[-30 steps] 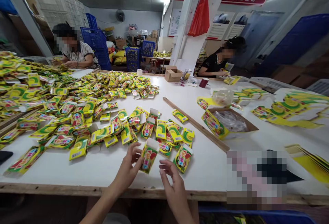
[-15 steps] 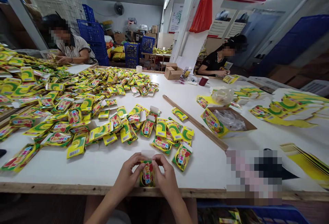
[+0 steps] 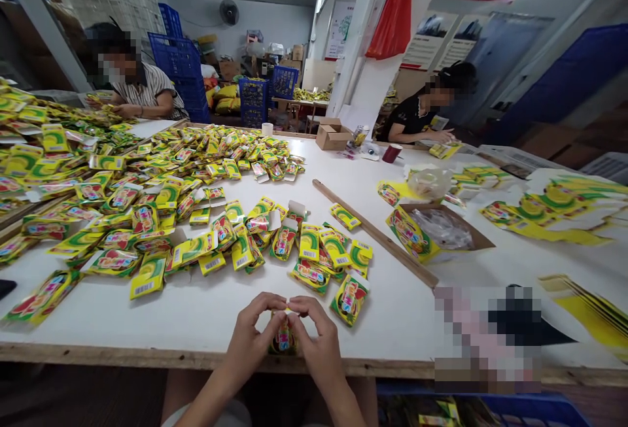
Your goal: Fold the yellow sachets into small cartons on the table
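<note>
At the front edge of the white table (image 3: pixel 196 325), a small yellow, green and red carton (image 3: pixel 283 341) stands between my two hands. My left hand (image 3: pixel 251 330) grips it from the left, thumb at the front and fingers curled over the top. From the right, my right hand (image 3: pixel 318 332) pinches the same carton near its top flap. The thumbs and fingertips almost meet above it and partly cover the flap. Close to my right hand lies another such carton (image 3: pixel 349 299), and several more spread out beyond.
A big heap of cartons (image 3: pixel 118 198) covers the left side. A wooden strip (image 3: pixel 373 234) runs diagonally on the right, beside an open box (image 3: pixel 441 231) holding clear plastic. Flat carton sheets (image 3: pixel 549 208) lie farther right. Two people sit across the table. A blue crate (image 3: pixel 534 407) is below the edge.
The carton's white top flap stood up between my fingers; now my fingertips have come together over it and it is folded down or hidden. The camera has shifted slightly.
</note>
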The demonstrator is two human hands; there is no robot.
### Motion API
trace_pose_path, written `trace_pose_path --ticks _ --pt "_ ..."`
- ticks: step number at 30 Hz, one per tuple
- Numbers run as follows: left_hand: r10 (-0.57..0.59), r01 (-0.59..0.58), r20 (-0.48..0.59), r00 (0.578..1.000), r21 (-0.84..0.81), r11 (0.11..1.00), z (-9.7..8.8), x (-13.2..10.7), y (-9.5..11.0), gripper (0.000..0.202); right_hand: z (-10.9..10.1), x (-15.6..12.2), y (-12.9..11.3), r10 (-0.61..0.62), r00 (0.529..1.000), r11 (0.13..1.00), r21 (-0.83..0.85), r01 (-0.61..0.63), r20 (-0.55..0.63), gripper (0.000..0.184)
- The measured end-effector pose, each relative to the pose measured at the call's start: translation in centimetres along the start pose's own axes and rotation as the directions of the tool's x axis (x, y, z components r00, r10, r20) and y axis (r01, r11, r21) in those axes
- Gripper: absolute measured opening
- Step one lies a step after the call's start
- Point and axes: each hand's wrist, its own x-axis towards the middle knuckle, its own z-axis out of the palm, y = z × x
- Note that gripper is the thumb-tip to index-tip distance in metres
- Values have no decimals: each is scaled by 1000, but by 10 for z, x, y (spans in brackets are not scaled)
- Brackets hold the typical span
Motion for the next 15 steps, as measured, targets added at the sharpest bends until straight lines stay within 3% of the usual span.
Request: trace_pose_path --ticks 9,15 --pt "-116 114 -49 992 -37 993 3 8 2 15 3 9 -5 77 996 996 -36 -79 -55 11" --pt "-82 79 -55 995 -60 995 4 8 -1 15 1 11 -6 93 994 995 -22 -95 -51 15"
